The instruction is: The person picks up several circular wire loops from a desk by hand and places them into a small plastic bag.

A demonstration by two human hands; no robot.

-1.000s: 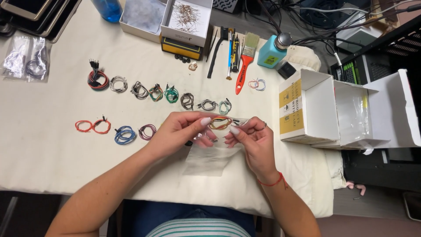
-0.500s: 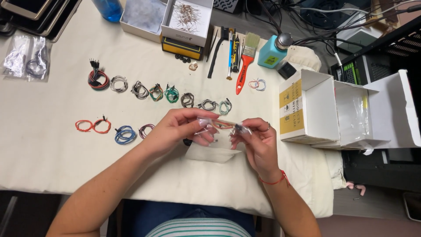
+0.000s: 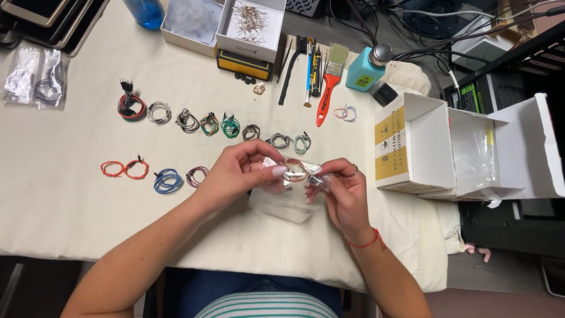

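While my left hand (image 3: 238, 171) and right hand (image 3: 344, 188) meet above the tabletop (image 3: 70, 206), both pinch a small clear bag (image 3: 297, 174) holding a coiled wire. Another clear bag (image 3: 282, 205) lies just beneath, with wire coils (image 3: 229, 125) in a row beyond.

Left hand (image 3: 244, 171) and right hand (image 3: 341, 188) are covering most of the small clear bag (image 3: 294, 172); the coil inside is blurring, colour unreadable. At 11 o'clock, the blue bottle (image 3: 145, 10) and dark trays (image 3: 53, 20) are running off the top edge. At 3 o'clock, the white box flap (image 3: 538, 147) is getting cropped.
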